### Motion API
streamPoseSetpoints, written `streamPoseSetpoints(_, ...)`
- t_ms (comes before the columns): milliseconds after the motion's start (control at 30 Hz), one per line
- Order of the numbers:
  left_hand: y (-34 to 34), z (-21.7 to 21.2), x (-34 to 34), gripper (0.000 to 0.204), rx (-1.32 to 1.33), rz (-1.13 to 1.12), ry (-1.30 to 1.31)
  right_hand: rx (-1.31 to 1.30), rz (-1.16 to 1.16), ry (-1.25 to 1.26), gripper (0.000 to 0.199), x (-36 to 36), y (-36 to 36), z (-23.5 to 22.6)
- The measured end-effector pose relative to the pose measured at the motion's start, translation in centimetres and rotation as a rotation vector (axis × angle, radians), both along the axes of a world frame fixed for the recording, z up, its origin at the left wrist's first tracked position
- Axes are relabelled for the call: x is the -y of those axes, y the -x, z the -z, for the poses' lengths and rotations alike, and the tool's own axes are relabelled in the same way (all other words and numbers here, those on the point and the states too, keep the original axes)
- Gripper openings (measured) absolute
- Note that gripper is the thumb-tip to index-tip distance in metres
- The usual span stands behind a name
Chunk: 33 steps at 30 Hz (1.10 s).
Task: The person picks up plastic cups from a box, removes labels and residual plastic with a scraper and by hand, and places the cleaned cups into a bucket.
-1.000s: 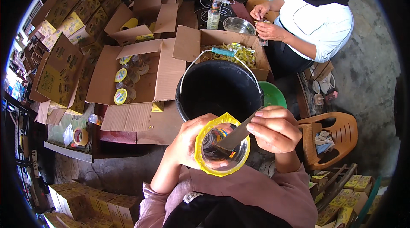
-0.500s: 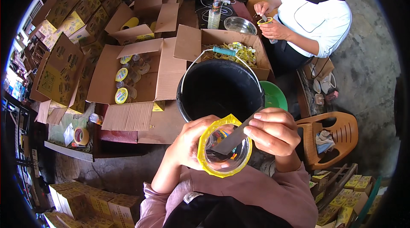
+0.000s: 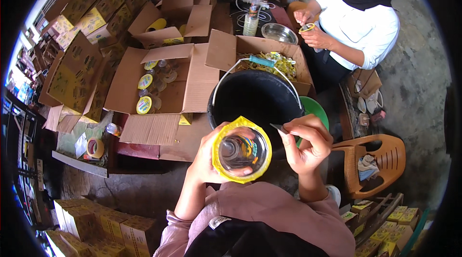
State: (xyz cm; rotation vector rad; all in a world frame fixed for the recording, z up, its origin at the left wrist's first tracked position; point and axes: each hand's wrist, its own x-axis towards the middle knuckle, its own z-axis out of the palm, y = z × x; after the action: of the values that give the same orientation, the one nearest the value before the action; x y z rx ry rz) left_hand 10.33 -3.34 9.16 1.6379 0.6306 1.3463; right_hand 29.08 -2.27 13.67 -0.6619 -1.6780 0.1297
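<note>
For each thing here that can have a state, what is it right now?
Left hand: closed around the cup
Clear plastic cup: mouth open toward the camera, yellow edging on its rim
Right hand: pinching the blade
Flat grey blade: clear of the cup
Black bucket: uncovered, handle toward the far rim
Cardboard box with cups: open, flaps spread
Cardboard box with yellow scraps: open

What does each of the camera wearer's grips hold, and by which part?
Left grip: a clear, yellow-rimmed plastic cup, held around its side wall. Right grip: a flat grey blade, pinched behind its visible tip; exact spot unclear.
</note>
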Motion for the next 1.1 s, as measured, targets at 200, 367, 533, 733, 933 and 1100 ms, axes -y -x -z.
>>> streamPoseSetpoints(200, 2.5, 1.3, 0.9, 0.067, -0.054, -0.151, 0.021, 0.102, -0.020, -0.044, 0.017, -0.8, 2.9, 1.4)
streamPoseSetpoints(367, 4.8, 2.6, 1.7, 0.086, 0.050, -0.285, -0.100, 0.284, -0.019, -0.285, 0.019, -1.6, 4.0, 1.1)
streamPoseSetpoints(533, 6.2, 2.2, 2.5, 0.081, -0.025, -0.311, -0.093, 0.436, -0.065, -0.418, 0.016, -2.1, 4.8, 0.7)
streamPoseSetpoints(733, 6.9, 1.9, 2.9, 0.088, -0.082, -0.227, -0.143, 0.484, -0.093, -0.493, 0.013, -2.2, 5.6, 0.4)
streamPoseSetpoints(933, 6.4, 0.8, 2.9, 0.075, -0.053, -0.317, -0.149, 0.490, -0.085, -0.503, 0.014, -2.1, 5.7, 0.2)
streamPoseSetpoints(1100, 6.3, 0.5, 2.8, 0.075, -0.079, -0.312, -0.171, 0.518, -0.061, -0.523, 0.014, -1.9, 5.6, 0.0)
